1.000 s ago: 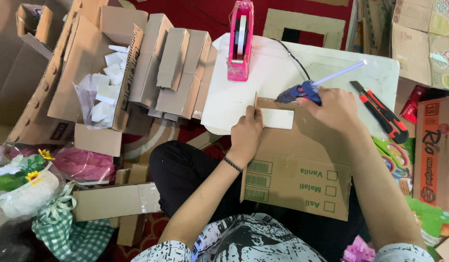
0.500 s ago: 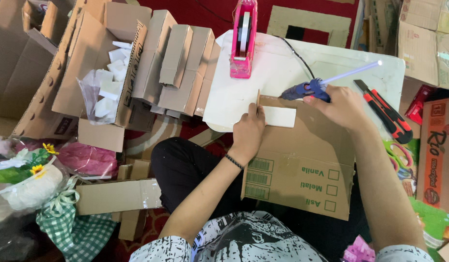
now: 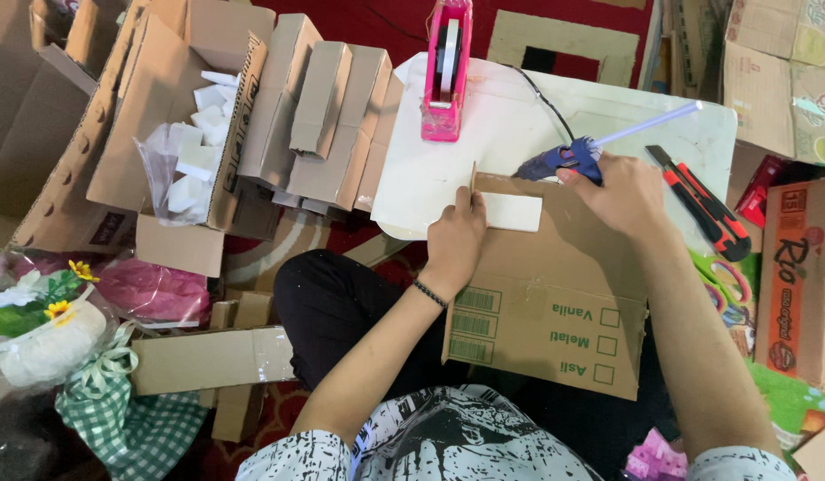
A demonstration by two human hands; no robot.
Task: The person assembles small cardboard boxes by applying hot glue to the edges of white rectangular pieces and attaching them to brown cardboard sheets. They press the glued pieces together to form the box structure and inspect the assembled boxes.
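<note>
Since the earlier frame the right hand (image 3: 628, 191) has drawn a little toward the person, and the glue gun (image 3: 564, 160) with it; the left hand (image 3: 457, 236) has stayed where it was.

In the head view, the right hand is closed around the blue glue gun, whose nozzle touches the far edge of the brown cardboard sheet (image 3: 546, 294). The left hand lies flat, its fingers pressing the near end of a white strip (image 3: 512, 212) onto the cardboard; it grips nothing. The cardboard lies partly on the white bench (image 3: 510, 125) and partly over the person's lap.

The strip looks light and thin, probably foam or card, so I think it would bend or slide easily while the glue is wet; holding it down flat at one end seems the safe way. Its long axis runs left to right, along the far edge of the cardboard. The cardboard is stiff but light, and best held by its edges. The glue gun points to the left, and the clear glue stick (image 3: 653, 123) comes out behind, to the upper right. Its tip is likely hot.

A pink tape dispenser (image 3: 446, 67) stands further back, and a red and black cutter (image 3: 702, 203) lies right of the hand.
</note>
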